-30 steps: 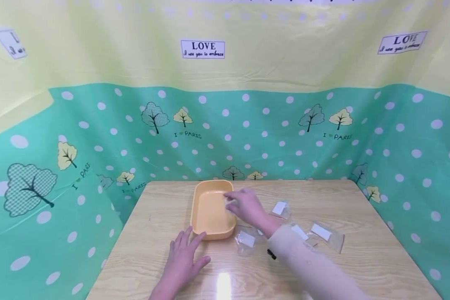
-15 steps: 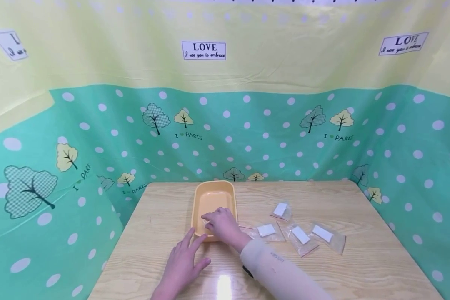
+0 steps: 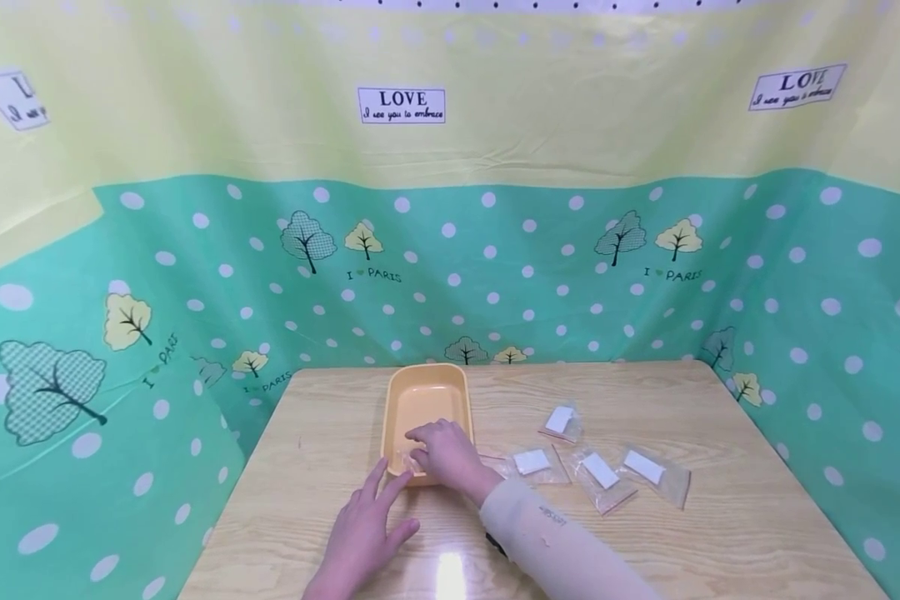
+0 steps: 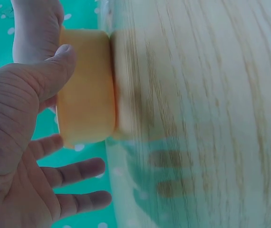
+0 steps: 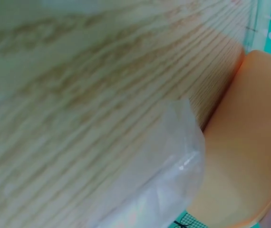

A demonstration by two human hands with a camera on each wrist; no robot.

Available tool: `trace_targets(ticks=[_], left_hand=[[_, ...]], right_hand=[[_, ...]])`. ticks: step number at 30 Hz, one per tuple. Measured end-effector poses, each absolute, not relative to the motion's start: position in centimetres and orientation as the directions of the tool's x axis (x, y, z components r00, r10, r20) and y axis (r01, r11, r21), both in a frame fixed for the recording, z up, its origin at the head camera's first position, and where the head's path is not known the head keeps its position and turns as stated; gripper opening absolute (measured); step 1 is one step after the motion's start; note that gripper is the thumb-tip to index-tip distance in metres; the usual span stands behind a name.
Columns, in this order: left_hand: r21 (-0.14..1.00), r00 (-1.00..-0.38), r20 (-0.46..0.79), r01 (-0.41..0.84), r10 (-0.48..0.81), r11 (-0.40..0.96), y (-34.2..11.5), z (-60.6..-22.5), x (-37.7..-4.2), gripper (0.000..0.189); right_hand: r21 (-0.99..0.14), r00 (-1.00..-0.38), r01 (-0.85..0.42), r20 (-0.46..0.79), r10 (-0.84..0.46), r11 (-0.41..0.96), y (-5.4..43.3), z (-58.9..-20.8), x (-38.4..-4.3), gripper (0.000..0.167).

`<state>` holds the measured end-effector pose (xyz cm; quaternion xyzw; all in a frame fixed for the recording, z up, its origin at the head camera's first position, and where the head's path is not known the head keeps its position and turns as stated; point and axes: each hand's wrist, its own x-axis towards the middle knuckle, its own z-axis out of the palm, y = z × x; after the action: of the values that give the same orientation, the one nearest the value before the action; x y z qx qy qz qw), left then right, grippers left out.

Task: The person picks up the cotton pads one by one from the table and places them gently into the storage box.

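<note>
An orange tray [image 3: 427, 375] stands on the table. My left hand [image 3: 363, 529] has its fingers spread, with the fingertips at the tray's near left corner; in the left wrist view the hand [image 4: 26, 142] overlaps the tray's end wall [image 4: 88, 90]. Inside the tray's near half is my right hand [image 3: 450, 454], index finger and thumb apart. A small clear plastic bag [image 3: 407, 460] shows on the tray floor just below those fingertips. Beside the tray lies another clear bag [image 5: 173, 166], mostly hidden under my right wrist in the head view.
Several clear zip bags with white labels lie right of the tray: one at the back [image 3: 561, 420], one near my wrist [image 3: 532, 461], one in the middle [image 3: 600, 471] and one farthest right [image 3: 652, 471]. A dotted green curtain [image 3: 487, 275] hangs behind the table [image 3: 720, 533].
My right hand has moved from the tray's right side toward its near end, bringing the small clear bag, which then sank below the fingertips. The left hand has stayed nearly still.
</note>
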<state>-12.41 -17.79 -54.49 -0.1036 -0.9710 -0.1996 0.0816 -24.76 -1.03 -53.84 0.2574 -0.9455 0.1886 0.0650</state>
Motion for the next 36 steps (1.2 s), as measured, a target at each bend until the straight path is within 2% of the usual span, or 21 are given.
trace_targets(ticks=[9,16,25,36], left_hand=[[0.397,-0.97,0.174,0.226,0.169,0.889,-17.9,-54.7,-12.5,0.071],[0.413,-0.974,0.153,0.214,0.165,0.885,-18.0,-54.6,-12.5,0.073],[0.433,-0.98,0.131,0.191,0.148,0.881,-17.9,-54.4,-12.8,0.074],[0.446,-0.984,0.103,0.178,0.147,0.877,-17.9,-54.3,-12.8,0.074]], right_hand=[[-0.311,-0.852,-0.523,0.219,-0.475,0.794,-0.9,-54.2,-24.8,0.03],[-0.41,-0.865,-0.502,0.24,-0.441,0.762,0.6,-53.4,-24.6,0.035],[-0.503,-0.926,-0.377,0.232,-0.299,0.777,10.7,-51.5,-25.8,0.045],[-0.476,-0.981,-0.188,0.141,-0.136,0.859,24.3,-53.1,-27.3,0.046]])
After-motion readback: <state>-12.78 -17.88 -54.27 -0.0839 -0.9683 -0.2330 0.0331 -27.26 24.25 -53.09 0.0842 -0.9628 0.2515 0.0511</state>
